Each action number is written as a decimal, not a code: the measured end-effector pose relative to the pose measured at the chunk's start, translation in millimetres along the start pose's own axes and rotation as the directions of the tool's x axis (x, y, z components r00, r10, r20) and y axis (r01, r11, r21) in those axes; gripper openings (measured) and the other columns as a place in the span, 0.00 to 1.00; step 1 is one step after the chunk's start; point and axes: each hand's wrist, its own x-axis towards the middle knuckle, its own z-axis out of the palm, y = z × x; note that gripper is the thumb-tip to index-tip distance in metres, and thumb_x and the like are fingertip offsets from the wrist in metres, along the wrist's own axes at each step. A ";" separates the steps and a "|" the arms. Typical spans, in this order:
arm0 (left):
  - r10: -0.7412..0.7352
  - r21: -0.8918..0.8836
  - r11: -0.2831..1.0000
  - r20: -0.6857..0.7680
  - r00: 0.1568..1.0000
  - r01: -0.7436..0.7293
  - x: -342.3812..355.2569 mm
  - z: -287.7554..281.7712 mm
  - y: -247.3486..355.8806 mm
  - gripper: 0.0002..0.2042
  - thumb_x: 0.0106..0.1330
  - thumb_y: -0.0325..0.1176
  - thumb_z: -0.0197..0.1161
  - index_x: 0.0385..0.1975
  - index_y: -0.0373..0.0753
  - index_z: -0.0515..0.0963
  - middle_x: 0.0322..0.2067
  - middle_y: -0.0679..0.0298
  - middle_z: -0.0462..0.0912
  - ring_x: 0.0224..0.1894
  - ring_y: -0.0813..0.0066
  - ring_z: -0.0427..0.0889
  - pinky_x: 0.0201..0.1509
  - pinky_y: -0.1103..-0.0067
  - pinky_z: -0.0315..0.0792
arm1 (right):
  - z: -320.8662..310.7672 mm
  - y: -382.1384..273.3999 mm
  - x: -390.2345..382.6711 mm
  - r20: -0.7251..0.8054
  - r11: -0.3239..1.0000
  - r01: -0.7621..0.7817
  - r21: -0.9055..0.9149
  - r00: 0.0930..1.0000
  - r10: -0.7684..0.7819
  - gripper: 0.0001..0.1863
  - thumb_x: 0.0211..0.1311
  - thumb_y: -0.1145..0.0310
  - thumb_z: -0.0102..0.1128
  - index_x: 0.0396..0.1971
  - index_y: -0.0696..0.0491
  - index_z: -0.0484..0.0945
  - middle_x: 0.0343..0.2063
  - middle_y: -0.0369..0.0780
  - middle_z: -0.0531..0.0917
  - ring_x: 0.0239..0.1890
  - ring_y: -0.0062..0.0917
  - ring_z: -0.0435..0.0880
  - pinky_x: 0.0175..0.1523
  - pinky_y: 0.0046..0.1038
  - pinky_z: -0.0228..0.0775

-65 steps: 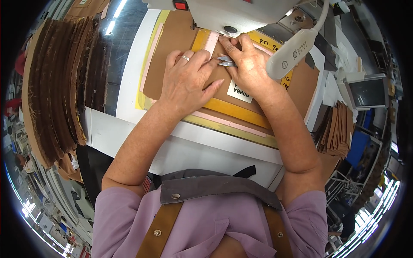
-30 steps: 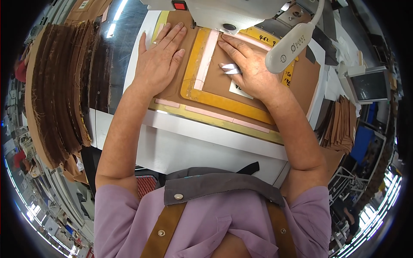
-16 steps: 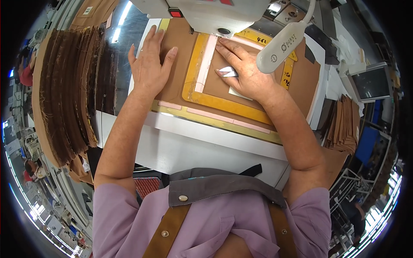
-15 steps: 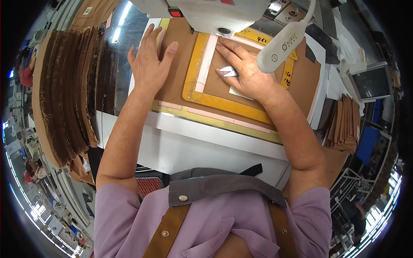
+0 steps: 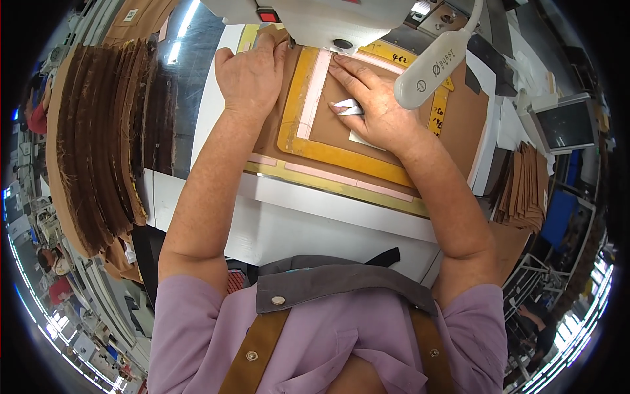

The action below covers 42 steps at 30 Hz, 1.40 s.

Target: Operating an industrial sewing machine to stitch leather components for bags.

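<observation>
left hand (image 5: 252,77) bunched, grip unclear | right hand (image 5: 380,108) holding snips (image 5: 348,107) | brown panel (image 5: 330,129) beneath both

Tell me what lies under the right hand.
A brown panel and part of a white label show beneath the right hand; the label's remainder is covered.

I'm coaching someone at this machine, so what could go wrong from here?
The right hand lies close to the machine head and might get pinched if it lowers. The silver snips in that hand sit over brown fabric and could nick it. The left hand, on the fabric's left part, might drag it out of place.
</observation>
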 end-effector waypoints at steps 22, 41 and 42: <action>0.046 -0.009 0.999 0.028 0.999 -0.045 1.7 8.3 -13.0 0.12 0.75 0.44 0.54 0.45 0.46 0.79 0.20 0.64 0.85 0.22 0.65 0.82 0.45 0.69 0.64 | -1.6 -2.4 -1.1 0.040 0.999 -0.047 0.002 0.998 0.047 0.31 0.60 0.55 0.67 0.64 0.44 0.75 0.63 0.37 0.76 0.48 0.35 0.86 0.54 0.36 0.79; 0.115 -0.451 0.869 -0.218 0.969 -0.205 58.6 58.3 -15.8 0.11 0.59 0.25 0.61 0.41 0.34 0.83 0.38 0.49 0.85 0.41 0.45 0.84 0.45 0.62 0.78 | -9.2 -3.3 7.8 0.168 0.994 -0.109 0.022 0.980 0.104 0.30 0.59 0.57 0.65 0.61 0.51 0.73 0.63 0.39 0.75 0.54 0.37 0.83 0.59 0.39 0.76; 0.119 -0.452 0.868 -0.218 0.969 -0.208 57.1 55.8 -12.8 0.11 0.59 0.25 0.61 0.41 0.34 0.83 0.38 0.49 0.85 0.41 0.45 0.84 0.45 0.62 0.78 | -8.7 -2.2 7.7 0.167 0.993 -0.113 0.022 0.980 0.108 0.30 0.59 0.57 0.65 0.61 0.51 0.73 0.63 0.39 0.75 0.54 0.37 0.83 0.59 0.39 0.76</action>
